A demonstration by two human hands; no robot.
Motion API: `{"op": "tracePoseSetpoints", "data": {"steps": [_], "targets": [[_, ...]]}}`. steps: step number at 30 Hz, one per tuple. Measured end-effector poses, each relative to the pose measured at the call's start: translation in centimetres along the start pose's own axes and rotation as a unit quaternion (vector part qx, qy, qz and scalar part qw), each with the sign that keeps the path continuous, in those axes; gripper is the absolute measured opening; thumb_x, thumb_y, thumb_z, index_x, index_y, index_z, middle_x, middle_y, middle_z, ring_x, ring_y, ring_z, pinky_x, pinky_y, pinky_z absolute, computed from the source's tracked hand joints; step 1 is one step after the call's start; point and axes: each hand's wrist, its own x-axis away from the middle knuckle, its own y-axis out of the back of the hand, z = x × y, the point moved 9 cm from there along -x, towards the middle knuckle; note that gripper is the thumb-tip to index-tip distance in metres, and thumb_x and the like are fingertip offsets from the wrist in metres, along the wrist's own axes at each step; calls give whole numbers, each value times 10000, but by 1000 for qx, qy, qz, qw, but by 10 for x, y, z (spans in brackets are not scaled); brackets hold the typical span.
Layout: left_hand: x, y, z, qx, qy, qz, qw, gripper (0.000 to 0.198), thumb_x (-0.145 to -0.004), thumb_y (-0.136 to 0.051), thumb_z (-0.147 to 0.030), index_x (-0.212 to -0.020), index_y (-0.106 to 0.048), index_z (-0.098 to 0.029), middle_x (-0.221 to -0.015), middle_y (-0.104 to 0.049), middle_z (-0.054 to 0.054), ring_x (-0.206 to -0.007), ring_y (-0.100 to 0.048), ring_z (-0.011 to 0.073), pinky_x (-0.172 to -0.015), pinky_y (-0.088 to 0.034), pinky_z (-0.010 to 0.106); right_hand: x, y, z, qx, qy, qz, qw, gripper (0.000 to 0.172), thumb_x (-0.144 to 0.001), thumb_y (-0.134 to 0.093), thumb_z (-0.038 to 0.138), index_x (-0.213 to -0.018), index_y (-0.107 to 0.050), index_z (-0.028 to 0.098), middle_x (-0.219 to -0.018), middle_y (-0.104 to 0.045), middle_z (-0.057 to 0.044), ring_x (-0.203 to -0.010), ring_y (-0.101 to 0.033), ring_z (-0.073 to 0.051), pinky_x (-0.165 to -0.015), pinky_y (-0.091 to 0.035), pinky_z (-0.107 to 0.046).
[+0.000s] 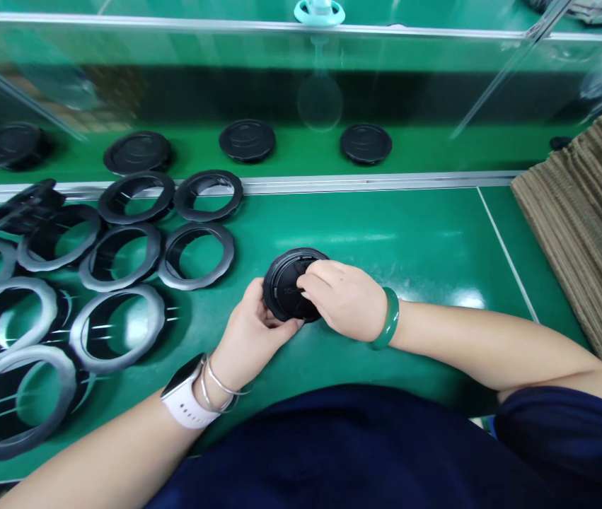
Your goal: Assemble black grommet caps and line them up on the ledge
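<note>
Both hands meet on a round black plastic cap [286,281] tilted up off the green table [417,240] in front of me. My left hand [250,332] cups its lower left edge, fingers curled under it. My right hand [340,297] lies over its right side with fingers pressed on the cap's face. A white watch and thin bangles circle the left wrist; a green bangle sits on the right wrist.
Several black rings [120,329] lie spread over the left of the table. Beyond a metal rail [364,184], black caps [247,140] rest on a green belt behind a clear panel. Stacked brown cardboard [592,219] stands at the right.
</note>
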Motion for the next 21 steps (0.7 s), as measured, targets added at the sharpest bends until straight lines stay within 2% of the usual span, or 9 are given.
{"op": "tracePoseSetpoints", "data": {"steps": [3, 7, 11, 17, 21], "targets": [[0, 0, -1, -5, -1, -1, 1000, 556, -681, -819, -271, -1106, -465, -217, -974, -660, 19, -827, -685, 208, -706, -592, 316, -2, -2, 1, 20, -7, 5, 1000, 197, -998, -447, 143, -1046, -628, 83, -949, -581, -127, -870, -548, -239, -778, -523, -383], [0, 0, -1, -14, -3, -3, 1000, 544, -681, -823, -271, -1086, -464, -216, -931, -657, 3, -792, -682, 196, -678, -587, 299, -1, -1, 3, 50, 8, -29, 998, 305, -1007, -402, 106, -1265, -559, 57, -967, -602, -129, -867, -562, -233, -770, -536, -385], [2, 1, 0, -26, -3, -11, 1000, 524, -681, -826, -276, -1060, -469, -219, -912, -662, -2, -784, -684, 199, -657, -583, 291, 1, 0, 8, 67, 28, -32, 997, 318, -1013, -397, 114, -1269, -562, 23, -965, -608, -141, -871, -558, -247, -759, -545, -403], [2, 1, -1, -41, -5, -20, 999, 490, -677, -814, -253, -1019, -464, -220, -853, -664, -15, -738, -690, 199, -609, -574, 277, 0, 2, 13, 85, 23, -21, 996, 338, -1009, -380, 96, -1270, -566, -11, -931, -601, -145, -859, -548, -256, -733, -543, -412], [1, 0, 0, -14, 2, -16, 1000, 530, -661, -829, -268, -1050, -472, -218, -896, -685, 5, -800, -708, 229, -655, -599, 312, 0, -3, 11, 82, 13, -4, 997, 361, -1014, -346, 100, -1290, -560, 12, -955, -599, -151, -877, -541, -258, -745, -547, -429]]}}
